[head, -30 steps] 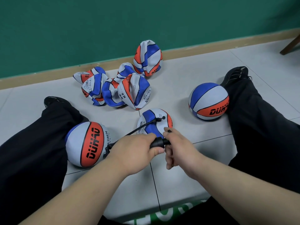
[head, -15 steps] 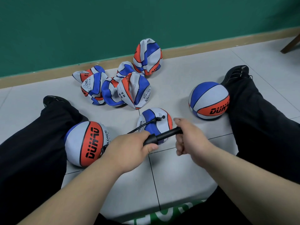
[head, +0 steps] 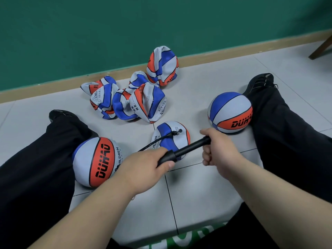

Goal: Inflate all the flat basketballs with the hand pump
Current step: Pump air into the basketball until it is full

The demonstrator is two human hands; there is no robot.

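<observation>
While pump [head: 183,151] is gripped by left hand [head: 143,169], right hand [head: 219,150] | two balls [head: 95,162] are filled | third [head: 170,137] is connected | perhaps six flats [head: 129,101] are left

Inflated left ball [head: 93,162], left side of the floor: "DUHAO" in black on the orange panel; "HILDREN" on the adjoining white panel, first letter hidden.
Inflated right ball [head: 230,112]: "DUHA" was legible, the rest curved out of sight.
Half-filled ball [head: 170,135], mid-floor: "CHILD", the rest covered.
Front flat ball [head: 147,103]: "班级", "姓名", "DREN".
Left flat ball [head: 102,99], nearer the wall edge: "CHILD".
Green cloth [head: 188,238], near edge: white lettering was illegible.
</observation>
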